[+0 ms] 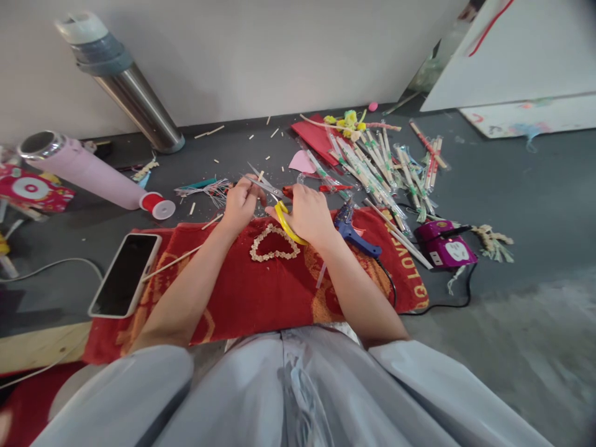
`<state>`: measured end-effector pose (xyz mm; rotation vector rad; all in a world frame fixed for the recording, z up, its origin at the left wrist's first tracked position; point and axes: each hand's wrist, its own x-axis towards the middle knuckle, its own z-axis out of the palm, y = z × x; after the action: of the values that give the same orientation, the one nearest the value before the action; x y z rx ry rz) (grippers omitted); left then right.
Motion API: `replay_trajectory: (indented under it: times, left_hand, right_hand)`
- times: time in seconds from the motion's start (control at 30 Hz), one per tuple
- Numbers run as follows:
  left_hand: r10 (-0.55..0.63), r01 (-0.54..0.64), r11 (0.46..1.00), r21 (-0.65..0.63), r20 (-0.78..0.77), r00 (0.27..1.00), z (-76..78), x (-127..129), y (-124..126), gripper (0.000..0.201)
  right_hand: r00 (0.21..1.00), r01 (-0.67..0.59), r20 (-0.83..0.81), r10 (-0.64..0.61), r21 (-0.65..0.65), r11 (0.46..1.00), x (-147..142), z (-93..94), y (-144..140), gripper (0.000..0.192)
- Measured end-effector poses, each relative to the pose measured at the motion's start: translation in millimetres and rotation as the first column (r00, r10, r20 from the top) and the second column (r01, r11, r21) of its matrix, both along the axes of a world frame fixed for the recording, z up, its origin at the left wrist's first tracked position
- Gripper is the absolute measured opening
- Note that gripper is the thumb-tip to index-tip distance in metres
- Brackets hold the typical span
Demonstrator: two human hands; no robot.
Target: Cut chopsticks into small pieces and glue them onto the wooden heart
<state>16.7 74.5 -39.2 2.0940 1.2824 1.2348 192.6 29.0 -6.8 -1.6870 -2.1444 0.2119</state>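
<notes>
My right hand [308,214] grips yellow-handled scissors [274,197] whose open blades point left and away. My left hand [241,203] pinches a small thin stick piece right at the blades. Just below both hands a heart outline made of short stick pieces [274,243] lies on a red towel [261,292]. A long thin stick [172,262] lies across the towel's left edge.
A phone [125,273] rests at the towel's left. A blue glue gun [351,228] lies right of my hand, a purple device [446,246] farther right. Wrapped chopsticks [372,167] pile behind. A pink bottle [88,171], steel flask [128,87] and red thread spool [157,205] stand left.
</notes>
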Motion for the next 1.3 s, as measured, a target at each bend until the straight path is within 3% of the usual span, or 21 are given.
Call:
replay_trajectory:
  times: [0.27, 0.57, 0.93, 1.3]
  left_hand:
    - [-0.023, 0.023, 1.000, 0.011, -0.023, 0.999, 2.0, 5, -4, 0.043]
    - [-0.009, 0.012, 1.000, 0.023, -0.117, 0.993, -2.5, 5, -3, 0.055]
    - [-0.095, 0.095, 0.995, -0.011, 0.025, 0.995, 8.0, 7, -7, 0.060]
    - [-0.177, 0.214, 0.967, -0.138, 0.237, 0.955, 11.3, 9, -12, 0.060]
  right_hand:
    - [1.000, 0.018, -0.010, -0.018, -0.024, 1.000, 1, 2.6, 0, 0.067]
    - [1.000, 0.025, -0.008, -0.025, -0.019, 1.000, 1, 3.5, -2, 0.075]
    - [0.998, -0.018, -0.062, 0.015, -0.045, 0.999, -1, 2.0, -3, 0.073]
    - [0.999, -0.028, 0.031, 0.026, 0.051, 0.998, 1, 6.1, -6, 0.069]
